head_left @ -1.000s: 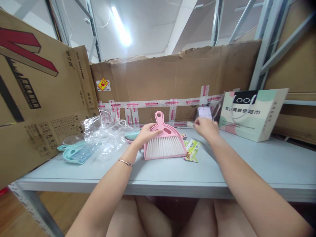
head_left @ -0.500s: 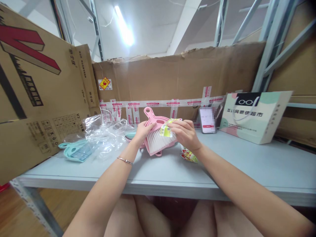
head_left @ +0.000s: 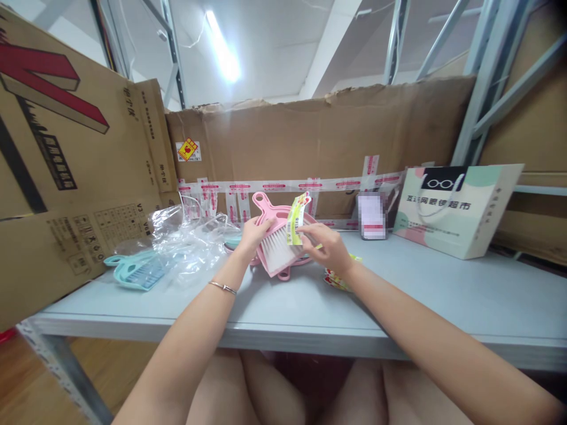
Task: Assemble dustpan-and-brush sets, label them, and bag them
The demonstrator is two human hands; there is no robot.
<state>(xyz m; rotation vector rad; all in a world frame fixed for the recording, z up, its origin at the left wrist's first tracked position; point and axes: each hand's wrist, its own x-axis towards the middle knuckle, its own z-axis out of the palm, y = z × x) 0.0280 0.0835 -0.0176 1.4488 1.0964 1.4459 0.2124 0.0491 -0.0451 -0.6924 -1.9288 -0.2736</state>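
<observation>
My left hand (head_left: 254, 237) is closed on a pink dustpan and brush set (head_left: 270, 223), its thumb on top near the handle. The white bristles (head_left: 278, 251) face me, tilted above the table. Between the fingertips of my right hand (head_left: 326, 247) is a yellow-green printed label card (head_left: 296, 221), held upright in front of the brush. More such label cards (head_left: 337, 278) lie in a pile under my right wrist, partly hidden. Beneath the pink set, other pink and teal dustpans (head_left: 233, 242) show only in part.
On the left lie a teal dustpan and brush (head_left: 138, 270) and crumpled clear plastic bags (head_left: 192, 248). A large cardboard box (head_left: 80, 177) stands at the left, a cardboard wall (head_left: 283, 141) behind. A phone (head_left: 372, 217) and a paper bag (head_left: 447, 212) stand at the back right.
The label card has turned from slanted to upright, and more of its printed face shows. My right hand has shifted slightly left and down. The pink set has moved a little left.
</observation>
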